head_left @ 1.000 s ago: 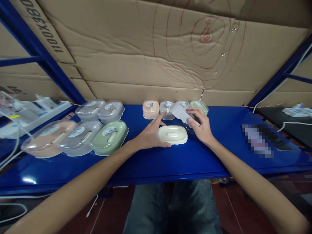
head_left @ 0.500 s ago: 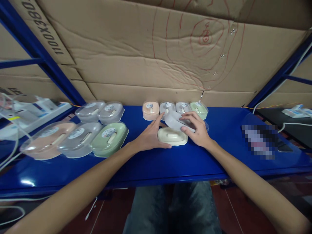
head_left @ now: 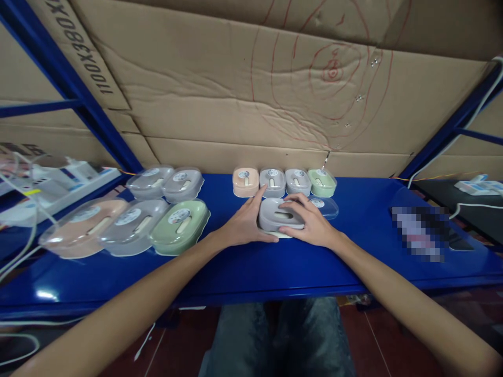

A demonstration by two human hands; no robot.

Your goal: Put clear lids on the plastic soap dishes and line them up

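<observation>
Two hands are on one small box mid-shelf: the left hand (head_left: 244,226) lies flat and open against its left end, thumb up toward the back row, not really gripping, while the right hand (head_left: 310,225) is spread over a grey lid (head_left: 278,214) and pressing it onto a cream base (head_left: 280,235) that only peeks out underneath. So the box sits on the blue shelf (head_left: 275,267), just in front of a row of four closed boxes (head_left: 283,181) in peach, grey, grey and green. Risk as I see it: if the lid goes on a bit skewed, pushing one corner could pop the other up or skate the base along the slick shelf, and the left hand isn't holding enough to stop that. A clear cover (head_left: 325,206) lies just right of the right hand and could get knocked. Can't tell what's inside any box, the lids hide it. Five bigger boxes (head_left: 137,217) with clear covers sit off to the left.
</observation>
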